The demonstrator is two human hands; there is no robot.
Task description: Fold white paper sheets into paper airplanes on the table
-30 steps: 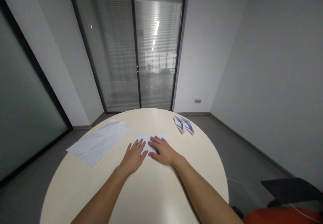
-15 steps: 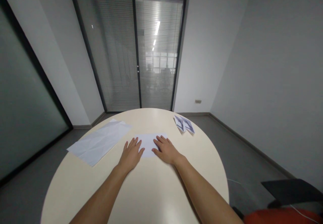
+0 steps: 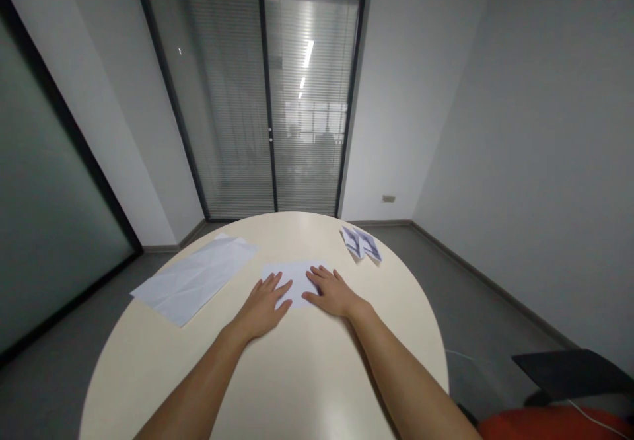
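A small white sheet of paper [image 3: 297, 275] lies flat near the middle of the round table, partly covered by both hands. My left hand [image 3: 265, 302] rests on its left side, palm down, fingers spread. On the right side of the sheet lies my right hand [image 3: 331, 291], also flat with its fingers apart. Neither hand grips anything. To the left is a larger creased white sheet [image 3: 198, 278]. A folded paper piece [image 3: 361, 243] with dark printed marks sits near the far right edge, some of its flaps raised.
The round cream table [image 3: 292, 380] fills the space before me. Beyond it stand a glass door with blinds [image 3: 312, 162] and a pale wall. A black object [image 3: 574, 374] and a red seat [image 3: 549, 425] are at the lower right.
My left hand has slid slightly to the right over the small sheet. My right hand has shifted a little to the right. The other papers have stayed put.
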